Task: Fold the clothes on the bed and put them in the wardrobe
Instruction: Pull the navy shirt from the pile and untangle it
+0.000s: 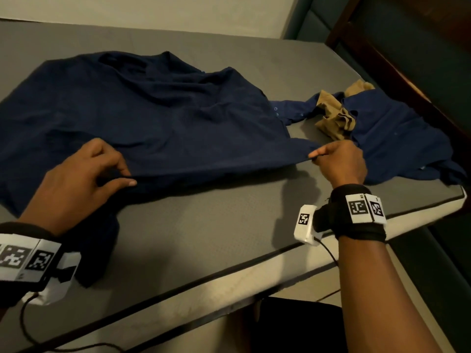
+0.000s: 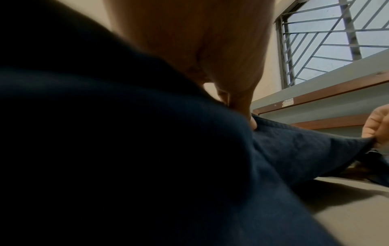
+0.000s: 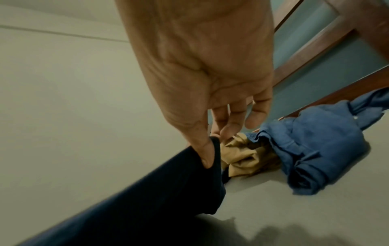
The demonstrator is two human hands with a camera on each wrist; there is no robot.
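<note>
A large navy garment (image 1: 142, 115) lies spread and wrinkled across the grey bed (image 1: 204, 225). My left hand (image 1: 84, 179) pinches its near hem between thumb and fingers, left of centre. At the hem's right corner my right hand (image 1: 336, 161) pinches the cloth and lifts it slightly off the mattress. The left wrist view shows the navy garment (image 2: 147, 158) stretched between both hands, with the right hand (image 2: 376, 128) at its far corner. In the right wrist view my thumb and fingers (image 3: 210, 138) nip the navy garment (image 3: 147, 199) at its edge.
A crumpled blue shirt (image 1: 392, 138) and a tan garment (image 1: 336, 115) lie at the bed's right side, by the wooden headboard (image 1: 397, 72). The mattress edge (image 1: 229, 281) runs just in front of me. A barred window (image 2: 336, 38) stands beyond the bed.
</note>
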